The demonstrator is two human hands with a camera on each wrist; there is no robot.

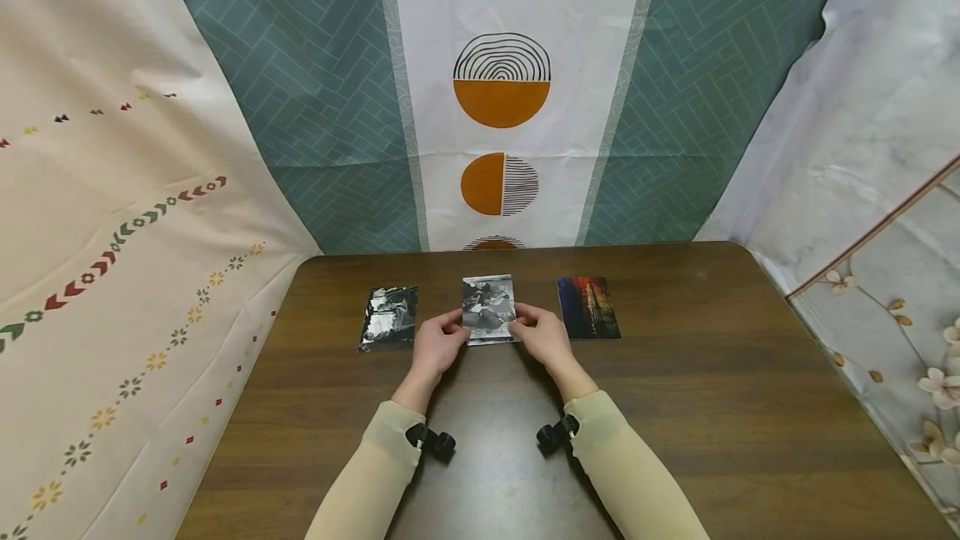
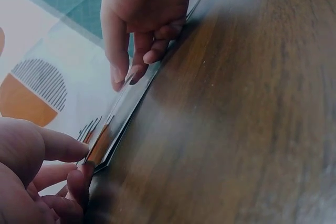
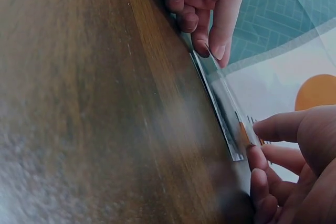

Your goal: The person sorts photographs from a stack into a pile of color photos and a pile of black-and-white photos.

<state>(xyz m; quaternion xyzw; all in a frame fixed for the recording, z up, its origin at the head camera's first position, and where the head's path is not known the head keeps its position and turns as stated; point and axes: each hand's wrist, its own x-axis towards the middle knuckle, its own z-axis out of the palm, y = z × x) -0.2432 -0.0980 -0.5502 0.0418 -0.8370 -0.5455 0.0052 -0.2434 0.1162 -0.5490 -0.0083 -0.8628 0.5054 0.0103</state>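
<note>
A black-and-white photo card (image 1: pixel 488 303) is pinched at its left edge by my left hand (image 1: pixel 438 346) and at its right edge by my right hand (image 1: pixel 545 337). Beneath it, the white-edged border of another card (image 1: pixel 492 341) peeks out on the near side. Both wrist views show a gap between the held card and the card under it (image 3: pixel 214 111). Thumb and fingertips of the left hand (image 2: pixel 42 169) meet at the card's edge, and those of the right hand (image 3: pixel 294 156) do likewise.
Left of the hands lies a dark black-and-white photo card (image 1: pixel 389 317). A colourful card (image 1: pixel 589 307) in blue, orange and dark tones lies to the right. The brown wooden table (image 1: pixel 712 398) ends at a patterned cloth (image 1: pixel 345 107) behind, with more cloths on both sides.
</note>
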